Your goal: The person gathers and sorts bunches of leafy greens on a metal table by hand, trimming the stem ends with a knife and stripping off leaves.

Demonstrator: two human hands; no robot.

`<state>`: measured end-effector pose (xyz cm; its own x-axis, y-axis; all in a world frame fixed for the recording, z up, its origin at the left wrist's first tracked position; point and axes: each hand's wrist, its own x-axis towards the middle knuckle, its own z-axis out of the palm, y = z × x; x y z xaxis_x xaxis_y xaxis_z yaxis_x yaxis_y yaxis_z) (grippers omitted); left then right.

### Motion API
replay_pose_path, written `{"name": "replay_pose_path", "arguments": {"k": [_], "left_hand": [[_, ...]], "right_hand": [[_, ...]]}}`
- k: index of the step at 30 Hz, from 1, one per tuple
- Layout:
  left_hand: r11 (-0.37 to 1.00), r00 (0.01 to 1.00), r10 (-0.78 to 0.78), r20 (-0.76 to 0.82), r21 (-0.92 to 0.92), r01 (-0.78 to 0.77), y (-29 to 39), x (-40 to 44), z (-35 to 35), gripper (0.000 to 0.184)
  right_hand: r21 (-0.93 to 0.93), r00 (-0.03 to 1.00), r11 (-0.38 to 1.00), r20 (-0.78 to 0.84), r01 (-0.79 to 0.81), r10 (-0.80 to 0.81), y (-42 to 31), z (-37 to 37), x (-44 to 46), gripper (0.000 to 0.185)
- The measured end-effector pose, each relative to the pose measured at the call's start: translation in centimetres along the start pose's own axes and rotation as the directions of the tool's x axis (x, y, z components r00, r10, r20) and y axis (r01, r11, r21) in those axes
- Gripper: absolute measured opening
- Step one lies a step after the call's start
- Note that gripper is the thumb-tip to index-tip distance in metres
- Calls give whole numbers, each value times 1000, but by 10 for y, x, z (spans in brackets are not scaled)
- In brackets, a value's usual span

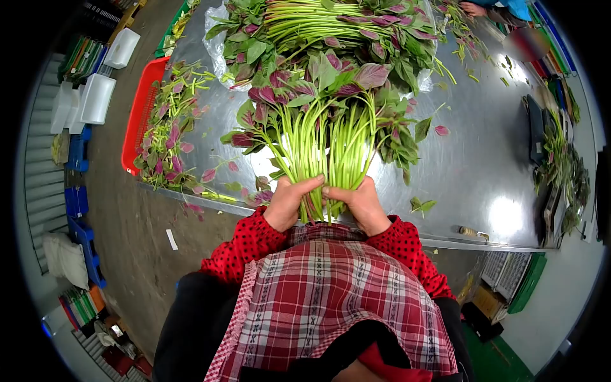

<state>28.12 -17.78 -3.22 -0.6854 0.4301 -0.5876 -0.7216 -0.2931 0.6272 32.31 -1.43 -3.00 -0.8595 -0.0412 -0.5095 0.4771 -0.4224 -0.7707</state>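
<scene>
My left hand (289, 200) is wrapped round the lower stems of a bunch of amaranth greens (299, 143), its thumb lying across the front. Beside it, my right hand (359, 204) grips a second part of the amaranth stems (351, 143). Both thumbs nearly meet in the middle. The stems fan upward to green and purple leaves at the far end, over the metal table's near edge. Past them lies a large pile of amaranth (318, 28), partly on clear plastic. My fingers behind the stems are hidden.
A red plastic crate (141, 114) stands at the table's left, with loose leaves and stems (172, 137) beside it. A wooden-handled tool (473, 233) lies near the front edge of the metal table (471, 165). At the far right, another person's hand (473, 9) shows.
</scene>
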Motion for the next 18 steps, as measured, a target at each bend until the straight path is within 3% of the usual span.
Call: {"name": "replay_pose_path", "arguments": {"k": [3,4,7,9,18], "left_hand": [[998,997,-36,-75,49,40,2,6,-14,32],[1000,996,-26,-80,-12,25,1,6,-15,31],[999,999,-15,-45,-41,14,5,3,-8,30],[999,998,-21,-63,-44,19,1,5,-7,28],[996,981,93,-170,6,-93,12,19,2,21]], "right_hand": [[-54,991,997,-118,49,-55,-8,-5,-3,26],[-62,989,996,-130,66,-73,-6,-7,-3,24],[-68,994,997,-101,34,-41,-4,-5,-4,22],[-22,992,996,-93,90,-91,-2,0,-4,20],[0,999,999,-18,33,-33,2,-1,-11,19]]}}
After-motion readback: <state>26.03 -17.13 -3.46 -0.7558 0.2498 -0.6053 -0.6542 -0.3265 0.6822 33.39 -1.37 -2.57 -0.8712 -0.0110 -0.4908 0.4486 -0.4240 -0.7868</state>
